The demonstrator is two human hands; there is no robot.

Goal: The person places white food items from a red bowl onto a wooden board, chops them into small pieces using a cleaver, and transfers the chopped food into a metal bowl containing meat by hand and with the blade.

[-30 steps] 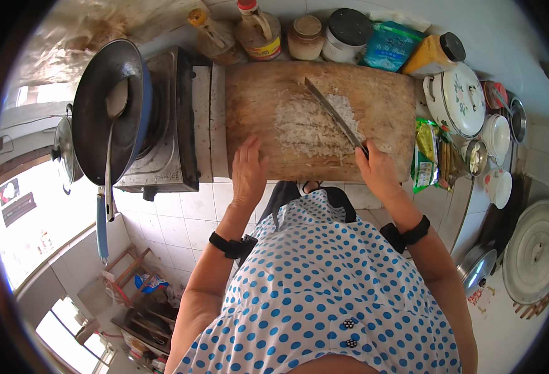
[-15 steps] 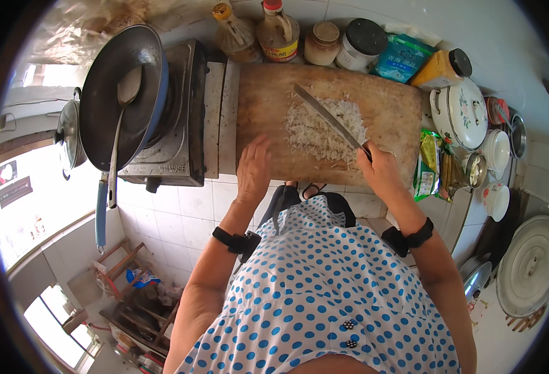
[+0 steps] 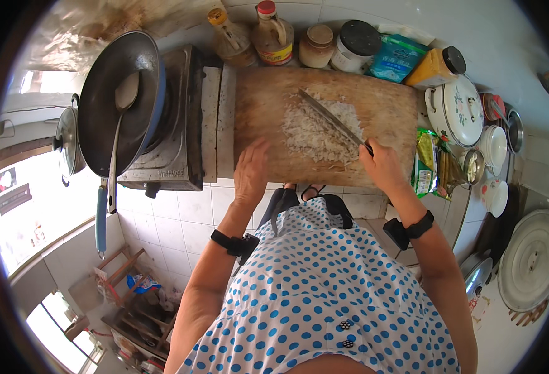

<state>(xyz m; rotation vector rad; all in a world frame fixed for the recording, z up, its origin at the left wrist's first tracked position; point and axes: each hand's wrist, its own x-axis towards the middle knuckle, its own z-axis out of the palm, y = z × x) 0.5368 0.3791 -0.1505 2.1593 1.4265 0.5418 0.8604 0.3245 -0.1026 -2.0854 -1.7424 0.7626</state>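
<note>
In my right hand (image 3: 381, 167) is the dark handle of a kitchen knife (image 3: 332, 118), its long blade slanting toward the far left. The blade lies over a spread of finely chopped pale food (image 3: 315, 134), whose kind I cannot make out. This heap covers the middle of a worn wooden chopping board (image 3: 259, 93). My left hand (image 3: 251, 169) rests at the board's near left edge, apart from the heap, with nothing in it and its fingers stretched forward, slightly blurred.
Left of the board, a wok (image 3: 109, 124) with a metal spatula (image 3: 127, 93) sits on a gas stove (image 3: 184, 149). Bottles (image 3: 273, 37) and jars (image 3: 357, 45) line the back. To the right are a lidded enamel pot (image 3: 455, 109), green packets (image 3: 427, 162) and bowls (image 3: 494, 198).
The view has shifted slightly. Both hands keep nearly the same places, and the knife stays over the chopped food in my right hand.
</note>
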